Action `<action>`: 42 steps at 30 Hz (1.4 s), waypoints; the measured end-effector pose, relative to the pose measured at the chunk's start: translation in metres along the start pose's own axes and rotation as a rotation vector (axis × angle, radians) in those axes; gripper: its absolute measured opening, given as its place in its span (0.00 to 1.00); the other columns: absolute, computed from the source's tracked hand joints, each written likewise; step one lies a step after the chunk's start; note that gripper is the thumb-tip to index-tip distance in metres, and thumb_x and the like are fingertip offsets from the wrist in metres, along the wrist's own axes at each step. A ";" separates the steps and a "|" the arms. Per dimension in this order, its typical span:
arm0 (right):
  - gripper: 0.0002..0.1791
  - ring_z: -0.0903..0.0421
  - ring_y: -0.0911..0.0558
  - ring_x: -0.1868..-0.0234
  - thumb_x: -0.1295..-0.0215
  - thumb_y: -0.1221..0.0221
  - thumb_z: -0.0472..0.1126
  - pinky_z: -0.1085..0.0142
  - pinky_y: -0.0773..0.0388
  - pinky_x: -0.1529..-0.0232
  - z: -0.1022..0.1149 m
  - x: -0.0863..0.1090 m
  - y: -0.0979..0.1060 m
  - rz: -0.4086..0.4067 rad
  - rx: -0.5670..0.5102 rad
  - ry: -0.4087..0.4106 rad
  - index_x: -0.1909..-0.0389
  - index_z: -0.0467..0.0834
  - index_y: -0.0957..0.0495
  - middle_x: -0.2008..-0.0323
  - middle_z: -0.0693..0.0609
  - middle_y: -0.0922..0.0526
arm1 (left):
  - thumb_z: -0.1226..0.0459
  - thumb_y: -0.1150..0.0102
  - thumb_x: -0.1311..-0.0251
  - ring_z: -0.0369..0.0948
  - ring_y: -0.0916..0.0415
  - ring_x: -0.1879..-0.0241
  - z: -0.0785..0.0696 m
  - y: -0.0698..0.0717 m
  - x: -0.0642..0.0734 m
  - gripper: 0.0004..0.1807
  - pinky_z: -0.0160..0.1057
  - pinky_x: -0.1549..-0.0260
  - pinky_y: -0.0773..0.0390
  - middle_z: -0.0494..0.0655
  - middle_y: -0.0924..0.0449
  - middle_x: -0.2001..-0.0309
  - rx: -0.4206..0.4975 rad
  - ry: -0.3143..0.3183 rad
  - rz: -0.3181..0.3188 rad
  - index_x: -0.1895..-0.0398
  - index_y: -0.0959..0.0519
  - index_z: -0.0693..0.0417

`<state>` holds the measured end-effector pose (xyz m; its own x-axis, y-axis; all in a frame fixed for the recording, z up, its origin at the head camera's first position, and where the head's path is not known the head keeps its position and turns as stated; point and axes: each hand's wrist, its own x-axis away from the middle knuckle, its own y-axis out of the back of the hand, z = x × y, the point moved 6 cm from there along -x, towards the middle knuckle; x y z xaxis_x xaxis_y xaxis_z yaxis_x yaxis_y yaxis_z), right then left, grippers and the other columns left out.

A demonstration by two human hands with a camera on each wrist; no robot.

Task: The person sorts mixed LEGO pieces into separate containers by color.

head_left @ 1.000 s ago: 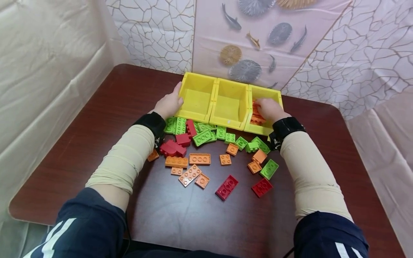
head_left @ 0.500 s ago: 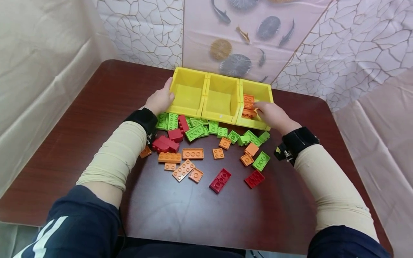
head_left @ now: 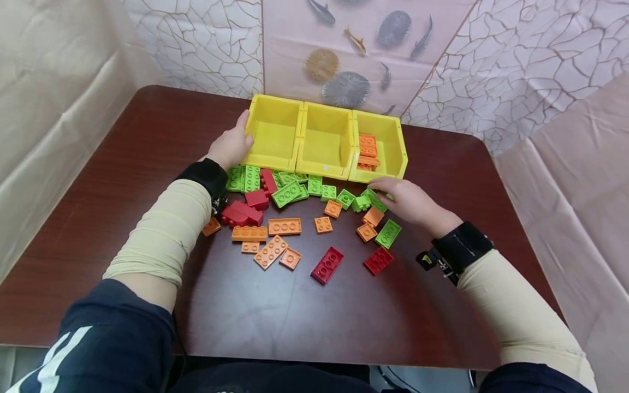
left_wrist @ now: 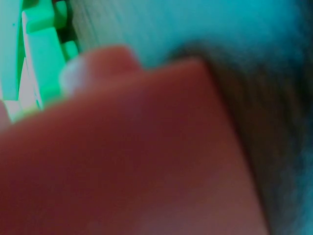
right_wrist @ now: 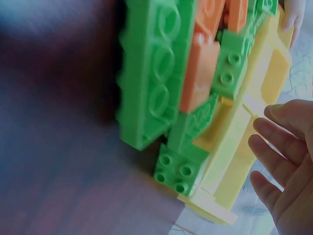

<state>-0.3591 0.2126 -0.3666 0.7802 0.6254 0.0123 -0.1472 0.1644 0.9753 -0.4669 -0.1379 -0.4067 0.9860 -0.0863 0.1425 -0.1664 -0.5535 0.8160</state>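
Note:
A yellow three-compartment box (head_left: 300,169) stands at the back of the table. My left hand (head_left: 228,146) holds its left end; some of the fingers are hidden. Several orange bricks (head_left: 367,147) lie in the right compartment. In front of that compartment, my right hand (head_left: 410,202) hovers above green bricks (head_left: 361,204). Its fingers are relaxed and hold nothing, as the right wrist view shows. A green brick (right_wrist: 151,73) and a smaller green brick (right_wrist: 180,166) appear close up there. A blurred red brick (left_wrist: 132,161) fills much of the left wrist view.
Along the box front lie loose green bricks (head_left: 286,194) and red bricks (head_left: 242,213). Orange bricks (head_left: 284,226) spread across the middle of the dark table (head_left: 255,322). Two dark red bricks, one a long brick (head_left: 327,265), lie nearer the front. A patterned cloth (head_left: 339,54) hangs behind.
My right hand has come out of the right compartment, leaving the orange bricks inside, and moved toward me over the green bricks. The left hand stays at the box; the whole head view has shifted.

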 end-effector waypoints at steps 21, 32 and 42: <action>0.22 0.51 0.24 0.52 0.52 0.30 0.35 0.56 0.27 0.52 0.036 0.023 -0.035 0.174 0.013 0.121 0.52 0.40 0.20 0.55 0.47 0.20 | 0.56 0.70 0.30 0.53 0.29 0.68 0.001 0.001 -0.003 0.35 0.46 0.65 0.32 0.58 0.29 0.66 -0.031 -0.014 -0.024 0.27 0.74 0.38; 0.20 0.52 0.23 0.55 0.49 0.31 0.39 0.56 0.27 0.53 0.039 0.020 -0.020 0.090 -0.007 0.162 0.53 0.40 0.20 0.57 0.48 0.19 | 0.56 0.69 0.30 0.52 0.29 0.67 -0.002 -0.001 -0.002 0.35 0.46 0.63 0.33 0.58 0.29 0.66 -0.017 -0.010 -0.015 0.27 0.74 0.38; 0.22 0.46 0.25 0.50 0.44 0.35 0.41 0.50 0.30 0.51 -0.004 0.002 0.018 -0.059 0.065 -0.140 0.49 0.38 0.23 0.54 0.42 0.21 | 0.55 0.69 0.30 0.52 0.29 0.69 0.000 -0.002 -0.002 0.35 0.45 0.65 0.32 0.58 0.28 0.67 -0.017 -0.010 -0.015 0.27 0.73 0.38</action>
<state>-0.3624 0.2203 -0.3503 0.8642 0.5027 -0.0193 -0.0624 0.1452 0.9874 -0.4681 -0.1372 -0.4085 0.9885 -0.0859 0.1247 -0.1514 -0.5409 0.8273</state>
